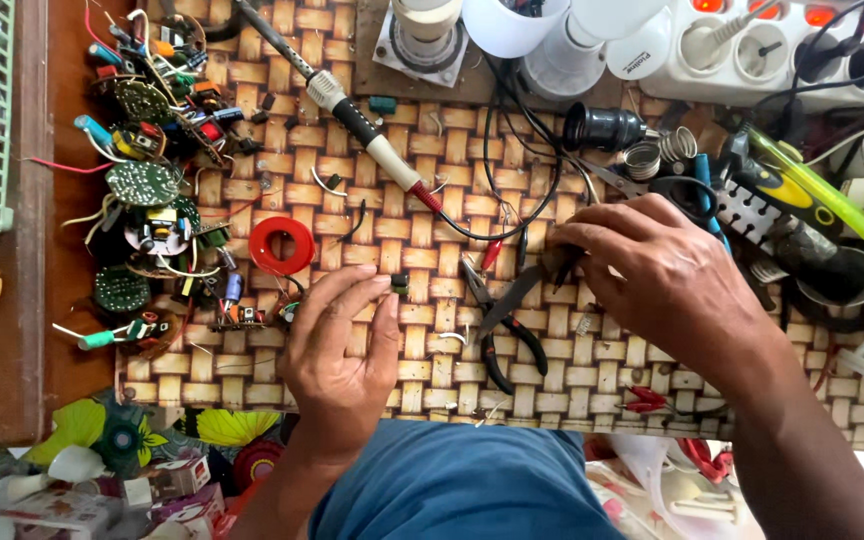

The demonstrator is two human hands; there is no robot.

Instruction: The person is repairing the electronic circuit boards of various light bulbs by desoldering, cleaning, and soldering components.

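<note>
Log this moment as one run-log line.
left hand: pinching small dark component | right hand: on woven mat by pliers | soldering iron: lying idle

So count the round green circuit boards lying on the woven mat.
4 clearly visible, all at the mat's left edge: top round green circuit board, second board, third board, lowest board. More may hide beneath the parts pile.

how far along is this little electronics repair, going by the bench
Done: several stripped circuit boards lie piled at the mat's edge. In hand: the left hand pinches a small dark component; the right hand rests by the pliers. Left: the soldering iron lies untouched.
</note>
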